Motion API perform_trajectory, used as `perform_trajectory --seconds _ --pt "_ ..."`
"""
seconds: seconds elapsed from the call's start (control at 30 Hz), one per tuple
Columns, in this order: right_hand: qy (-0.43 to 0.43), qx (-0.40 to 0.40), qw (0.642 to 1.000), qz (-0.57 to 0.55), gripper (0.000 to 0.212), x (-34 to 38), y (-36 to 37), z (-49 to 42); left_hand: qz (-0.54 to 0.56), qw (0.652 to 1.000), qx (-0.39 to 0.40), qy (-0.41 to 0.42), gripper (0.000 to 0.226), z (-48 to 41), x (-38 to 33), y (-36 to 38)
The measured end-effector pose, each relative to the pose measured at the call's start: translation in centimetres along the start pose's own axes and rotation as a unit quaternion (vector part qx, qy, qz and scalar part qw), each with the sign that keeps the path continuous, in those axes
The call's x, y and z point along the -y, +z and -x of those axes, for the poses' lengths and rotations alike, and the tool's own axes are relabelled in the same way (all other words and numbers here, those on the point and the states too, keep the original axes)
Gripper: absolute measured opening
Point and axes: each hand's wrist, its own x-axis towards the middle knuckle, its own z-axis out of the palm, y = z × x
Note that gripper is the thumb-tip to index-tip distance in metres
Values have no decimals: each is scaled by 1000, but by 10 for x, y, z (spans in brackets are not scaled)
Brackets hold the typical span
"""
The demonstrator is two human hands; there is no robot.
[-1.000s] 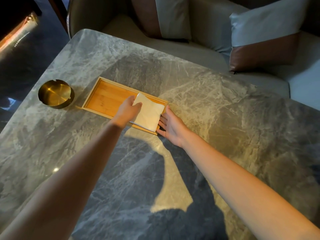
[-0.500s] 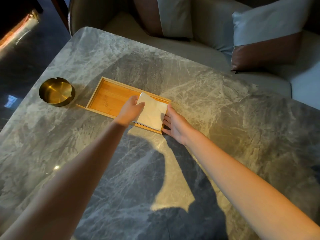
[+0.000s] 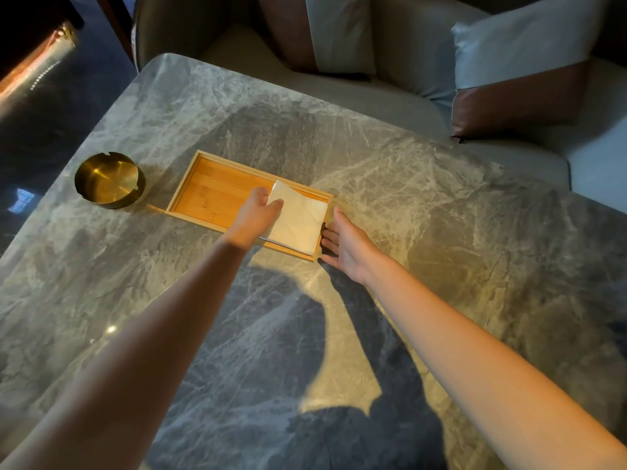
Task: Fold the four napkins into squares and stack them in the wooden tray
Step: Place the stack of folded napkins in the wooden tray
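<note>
A shallow wooden tray lies on the marble table, long side running left to right. A stack of white folded napkins sits in its right end, layered edges showing at the near side. My left hand rests against the stack's left edge, thumb lying on the top napkin. My right hand is on the table at the tray's right end, fingers spread and touching the outer wall. How many napkins are in the stack I cannot tell.
A round brass ashtray stands left of the tray near the table's left edge. Behind the table is a beige sofa with a grey and brown cushion. Dark floor lies to the left.
The napkin stack has settled squarer into the tray's right end. My left hand stays on its left edge and my right hand stays at the tray's end.
</note>
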Motion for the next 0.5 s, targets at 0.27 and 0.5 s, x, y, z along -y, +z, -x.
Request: perform_trajectory --seconds 0.27,0.5 --pt "1 11 1000 3 63 6 2 -4 7 1000 -7 -21 50 -1 3 3" --pt "-4 3 1000 -1 63 8 2 -9 13 1000 -17 -17 54 -5 4 3"
